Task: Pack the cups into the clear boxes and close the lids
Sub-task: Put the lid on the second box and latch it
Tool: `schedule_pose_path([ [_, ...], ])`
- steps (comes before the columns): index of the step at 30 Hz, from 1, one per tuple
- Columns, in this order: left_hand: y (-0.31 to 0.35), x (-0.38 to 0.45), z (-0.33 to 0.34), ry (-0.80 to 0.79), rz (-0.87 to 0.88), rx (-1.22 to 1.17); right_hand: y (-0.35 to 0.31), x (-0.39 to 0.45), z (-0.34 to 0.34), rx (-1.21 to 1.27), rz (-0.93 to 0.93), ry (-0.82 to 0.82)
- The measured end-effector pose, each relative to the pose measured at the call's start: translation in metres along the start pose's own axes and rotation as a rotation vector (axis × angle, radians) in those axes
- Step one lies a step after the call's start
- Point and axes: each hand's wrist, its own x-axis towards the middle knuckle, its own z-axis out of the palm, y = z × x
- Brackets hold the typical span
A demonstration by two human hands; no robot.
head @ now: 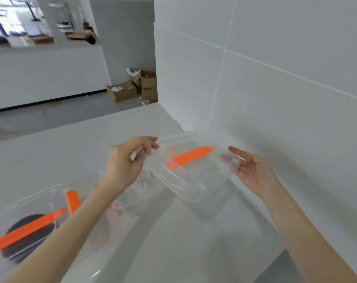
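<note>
A clear plastic lid (189, 176) with an orange handle (190, 157) is held up in the air, tilted, above the white counter (173, 231). My left hand (126, 160) pinches its left edge between thumb and fingers. My right hand (253, 170) is at its right edge, fingers spread and touching it. Below the lid stands an open clear box (128, 203) with a clear glass cup (146, 178) inside. At the lower left is a second clear box (30, 225), its lid with an orange handle (28, 228) on, holding a dark cup (28, 242).
A white tiled wall (275, 88) runs along the counter's right side. The counter's far edge (71, 125) drops to a grey floor, where cardboard boxes (132, 86) sit by a corner. An orange clip (73, 201) shows on the lower-left box.
</note>
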Motion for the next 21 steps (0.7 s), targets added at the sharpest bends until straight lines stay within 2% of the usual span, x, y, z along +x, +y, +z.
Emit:
schedule_pose_path([
  [3,-0.018,-0.013,-0.024,-0.066,0.122,0.231,0.016,0.014,0.030,-0.085,0.004,0.017],
  [6,-0.042,-0.027,-0.040,-0.152,0.089,0.449,0.035,0.025,0.049,-0.205,0.003,0.038],
  [9,-0.066,-0.042,-0.046,-0.096,-0.159,0.520,0.059,0.034,0.067,-0.178,0.008,0.040],
  [11,-0.081,-0.047,-0.046,-0.039,-0.354,0.467,0.080,0.040,0.077,-0.181,-0.002,0.042],
  [15,-0.103,-0.048,-0.052,0.013,-0.627,0.366,0.114,0.047,0.094,-0.275,-0.071,0.072],
  [18,-0.111,-0.046,-0.048,-0.005,-0.764,0.325,0.126,0.050,0.103,-0.355,-0.154,0.110],
  [21,-0.112,-0.044,-0.039,-0.065,-0.822,0.309,0.129,0.054,0.108,-0.492,-0.241,0.127],
])
